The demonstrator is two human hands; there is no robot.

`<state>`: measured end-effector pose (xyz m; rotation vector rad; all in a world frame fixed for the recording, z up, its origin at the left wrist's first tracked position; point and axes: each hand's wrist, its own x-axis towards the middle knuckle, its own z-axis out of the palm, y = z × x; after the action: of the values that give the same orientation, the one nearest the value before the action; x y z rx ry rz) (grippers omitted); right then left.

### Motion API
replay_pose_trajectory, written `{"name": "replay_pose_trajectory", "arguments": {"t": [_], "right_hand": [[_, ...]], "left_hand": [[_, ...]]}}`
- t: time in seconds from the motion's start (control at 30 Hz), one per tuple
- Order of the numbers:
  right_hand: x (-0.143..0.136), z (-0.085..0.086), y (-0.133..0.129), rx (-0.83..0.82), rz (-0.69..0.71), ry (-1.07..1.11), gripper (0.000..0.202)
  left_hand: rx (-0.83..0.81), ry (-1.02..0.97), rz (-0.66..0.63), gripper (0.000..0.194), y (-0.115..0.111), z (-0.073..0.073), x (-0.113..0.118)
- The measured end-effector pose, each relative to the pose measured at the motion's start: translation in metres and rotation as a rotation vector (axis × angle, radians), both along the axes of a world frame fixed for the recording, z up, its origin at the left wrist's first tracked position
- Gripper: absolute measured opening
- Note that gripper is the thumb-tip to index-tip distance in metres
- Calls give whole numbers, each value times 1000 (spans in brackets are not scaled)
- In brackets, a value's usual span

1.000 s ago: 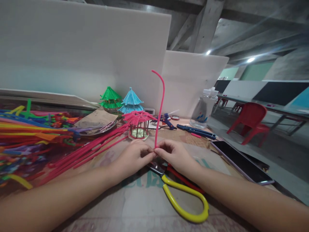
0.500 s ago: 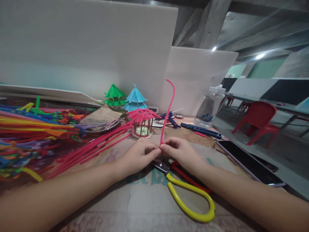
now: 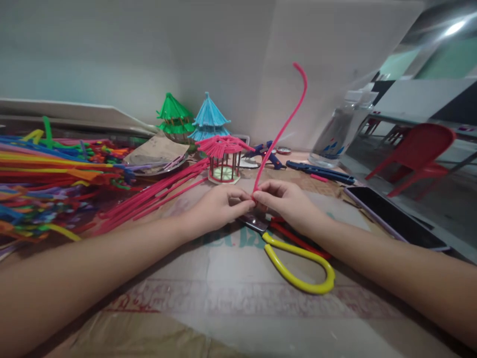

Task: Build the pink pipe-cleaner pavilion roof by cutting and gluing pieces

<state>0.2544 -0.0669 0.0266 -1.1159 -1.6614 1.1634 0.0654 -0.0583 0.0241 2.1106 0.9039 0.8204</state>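
Note:
A pink pipe cleaner (image 3: 280,132) rises from between my fingertips, its top end curling over to the left. My left hand (image 3: 222,205) and my right hand (image 3: 283,200) meet, both pinching its lower end. Beneath them lie scissors (image 3: 298,263) with one yellow and one red handle, blades partly hidden by my hands. Just beyond my fingers stands a small pavilion (image 3: 225,158) with a pink pipe-cleaner roof, brown posts and a pale base. A bundle of pink pipe cleaners (image 3: 156,198) lies left of it.
Behind are a green pavilion (image 3: 174,115) and a blue pavilion (image 3: 209,117). Many coloured pipe cleaners (image 3: 55,166) crowd the left. A glue gun (image 3: 272,155), a blue cutter (image 3: 320,171), a clear bottle (image 3: 333,132) and a phone (image 3: 395,216) are at the right. White boards stand behind.
The view has tilted down, so things sit higher in the picture. The pipe cleaner leans further to the right, and both hands still pinch its lower end.

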Motion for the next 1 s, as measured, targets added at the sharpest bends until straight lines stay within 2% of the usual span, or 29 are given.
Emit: {"name": "replay_pose_trajectory", "arguments": {"t": [0.13,0.4,0.57,0.8,1.0], "right_hand": [[1,-2,1,5,10,39,23],[2,-6,4,3,27,67,23],[0,-4,3,-9,18,88,25],[0,-1,0,9,30,69,25],[2,-5,3,-56,69,188,33]], "left_hand": [[-29,2,-18,30,0,0,-2],[-82,-20,-13,28,0,4,-3],[-90,-35,3,23,0,2,-2],[-81,-48,-48,25,1,-3,-1],[-65,-50,-36,27,3,-5,-2]]}}
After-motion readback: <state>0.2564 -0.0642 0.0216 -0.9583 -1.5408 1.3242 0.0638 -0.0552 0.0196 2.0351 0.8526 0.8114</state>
